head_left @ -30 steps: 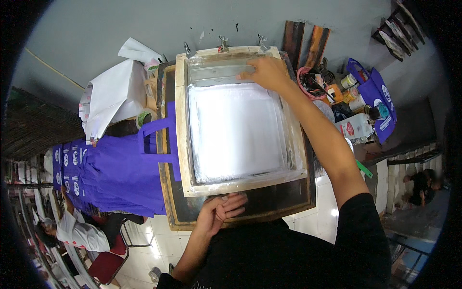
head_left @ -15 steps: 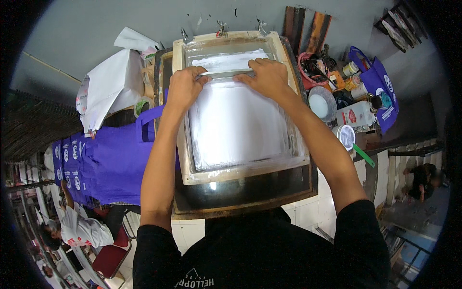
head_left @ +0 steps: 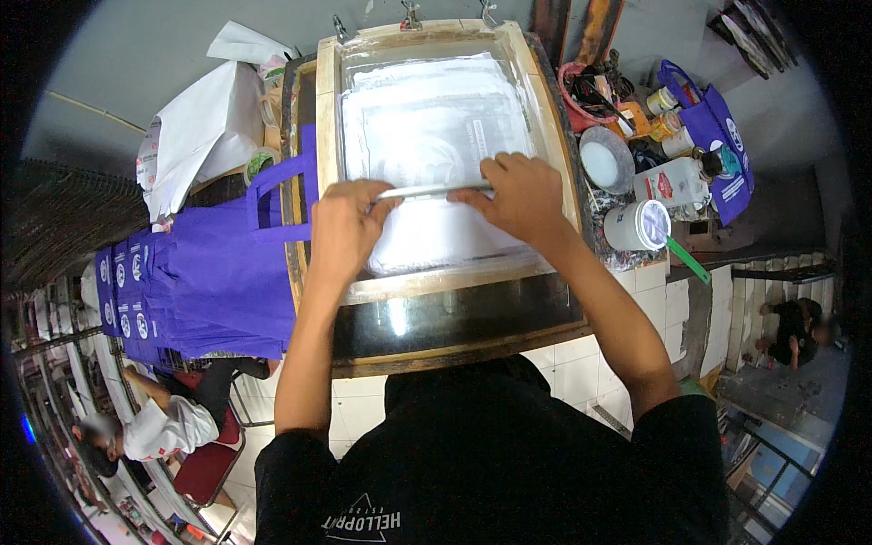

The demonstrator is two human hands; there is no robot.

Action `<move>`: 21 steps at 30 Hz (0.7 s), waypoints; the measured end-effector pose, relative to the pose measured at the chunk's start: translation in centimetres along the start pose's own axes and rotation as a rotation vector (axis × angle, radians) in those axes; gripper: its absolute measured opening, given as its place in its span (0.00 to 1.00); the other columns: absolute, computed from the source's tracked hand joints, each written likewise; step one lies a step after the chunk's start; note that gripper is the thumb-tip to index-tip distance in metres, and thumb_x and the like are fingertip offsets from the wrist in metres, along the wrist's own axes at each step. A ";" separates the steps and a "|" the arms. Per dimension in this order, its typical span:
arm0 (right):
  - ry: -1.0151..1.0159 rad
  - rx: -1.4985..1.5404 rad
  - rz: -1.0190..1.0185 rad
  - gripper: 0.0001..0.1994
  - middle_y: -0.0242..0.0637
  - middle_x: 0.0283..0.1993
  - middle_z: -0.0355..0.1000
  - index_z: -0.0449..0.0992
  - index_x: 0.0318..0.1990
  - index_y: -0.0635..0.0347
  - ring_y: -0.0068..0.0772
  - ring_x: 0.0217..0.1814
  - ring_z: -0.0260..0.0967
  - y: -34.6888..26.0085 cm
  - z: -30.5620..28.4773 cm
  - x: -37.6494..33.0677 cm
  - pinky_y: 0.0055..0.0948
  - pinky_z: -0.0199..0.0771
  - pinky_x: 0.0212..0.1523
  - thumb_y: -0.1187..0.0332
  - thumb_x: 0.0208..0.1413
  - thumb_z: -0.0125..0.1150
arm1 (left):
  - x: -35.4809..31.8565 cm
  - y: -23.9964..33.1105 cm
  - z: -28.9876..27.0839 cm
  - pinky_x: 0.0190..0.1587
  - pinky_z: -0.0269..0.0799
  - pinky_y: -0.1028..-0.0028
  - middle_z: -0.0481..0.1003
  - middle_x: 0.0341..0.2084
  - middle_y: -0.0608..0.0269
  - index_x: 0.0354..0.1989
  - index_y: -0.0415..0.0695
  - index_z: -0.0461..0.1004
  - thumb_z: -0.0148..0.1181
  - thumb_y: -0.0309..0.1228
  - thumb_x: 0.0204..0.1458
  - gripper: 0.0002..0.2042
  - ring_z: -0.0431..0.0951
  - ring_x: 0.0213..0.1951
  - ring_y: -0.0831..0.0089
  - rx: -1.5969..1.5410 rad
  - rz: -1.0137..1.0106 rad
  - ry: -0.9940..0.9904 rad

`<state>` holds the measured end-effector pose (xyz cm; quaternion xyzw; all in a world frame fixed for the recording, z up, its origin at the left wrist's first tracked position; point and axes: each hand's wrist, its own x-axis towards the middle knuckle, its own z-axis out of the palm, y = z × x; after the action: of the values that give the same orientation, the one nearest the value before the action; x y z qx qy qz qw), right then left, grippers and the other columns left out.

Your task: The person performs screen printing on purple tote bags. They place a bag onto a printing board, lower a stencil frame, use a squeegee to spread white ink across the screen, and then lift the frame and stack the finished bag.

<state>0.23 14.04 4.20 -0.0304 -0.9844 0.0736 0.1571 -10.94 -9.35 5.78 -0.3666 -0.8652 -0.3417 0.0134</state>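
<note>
In the head view, my only one, I see the bare left hand (head_left: 348, 218) and the bare right hand (head_left: 524, 195) both grasping the pale, narrow, straight bar (head_left: 427, 191), with fingers curled over it. Half a second ago this bar was near the far end of the white-coated rectangular mesh (head_left: 395, 123) inside the pale wooden frame (head_left: 328, 109); now it lies across the mesh's nearer half. Beyond it, a faint round emblem (head_left: 439, 162) has appeared, so I judge this pass is beyond its middle.

What we miss
Left hand (head_left: 348, 222) and right hand (head_left: 524, 202) cover ends of the bar (head_left: 423, 191); the top edge crops the boards (head_left: 598, 27).
</note>
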 end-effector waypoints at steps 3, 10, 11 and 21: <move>-0.009 0.017 -0.002 0.28 0.40 0.28 0.74 0.78 0.29 0.57 0.44 0.32 0.75 -1.5 -0.8 -3.0 0.43 0.71 0.31 0.37 0.52 0.63 | -3.3 1.3 -0.5 0.41 0.75 0.60 0.82 0.32 0.49 0.36 0.39 0.84 0.70 0.27 0.50 0.07 0.81 0.35 0.51 0.014 0.025 -0.012; 0.017 0.007 -0.028 0.21 0.36 0.30 0.73 0.77 0.31 0.55 0.39 0.35 0.74 -3.2 -0.9 -7.4 0.38 0.71 0.33 0.45 0.51 0.68 | -8.3 1.8 -0.6 0.57 0.70 0.58 0.81 0.45 0.51 0.48 0.40 0.80 0.73 0.30 0.46 0.19 0.78 0.48 0.51 -0.040 0.021 -0.032; 0.046 0.001 -0.051 0.19 0.35 0.31 0.73 0.77 0.32 0.55 0.38 0.36 0.74 -3.0 -0.8 -7.7 0.38 0.71 0.34 0.47 0.50 0.69 | -9.2 1.2 -0.5 0.62 0.66 0.57 0.79 0.51 0.50 0.55 0.41 0.76 0.75 0.31 0.46 0.26 0.75 0.55 0.50 -0.068 0.043 -0.021; 0.360 0.108 -0.157 0.13 0.32 0.36 0.74 0.77 0.36 0.53 0.38 0.39 0.74 -2.5 -5.6 -7.0 0.39 0.72 0.39 0.59 0.44 0.69 | -12.5 -1.5 -1.6 0.75 0.42 0.46 0.58 0.72 0.44 0.77 0.44 0.44 0.84 0.41 0.35 0.63 0.56 0.74 0.50 0.054 0.150 0.398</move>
<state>8.56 11.77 7.74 0.0420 -0.9344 0.1075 0.3371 -3.12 -18.86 2.72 -0.3548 -0.8247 -0.3820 0.2191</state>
